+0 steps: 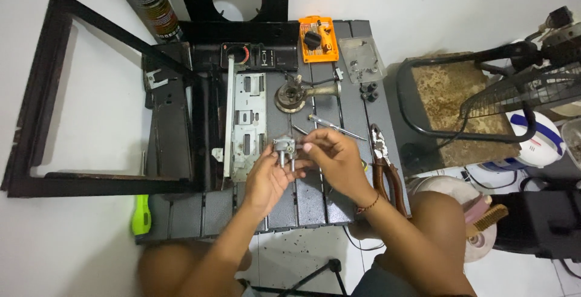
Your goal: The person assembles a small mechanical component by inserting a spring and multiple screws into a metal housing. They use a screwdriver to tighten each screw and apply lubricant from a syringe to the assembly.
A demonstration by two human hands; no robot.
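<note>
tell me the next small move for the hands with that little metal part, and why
Probably steady the small metal part with the left hand and let the right hand work its side: both hands pinch it above the grey work table, two pins hanging down, right fingertips at its edge. The screwdriver and pliers lie unused nearby.

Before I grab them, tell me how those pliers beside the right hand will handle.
The pliers look all metal, so probably heavy for their size. Lying flat, they should not roll. The brown handles spread apart, so they may swing on the pivot when lifted.
</note>
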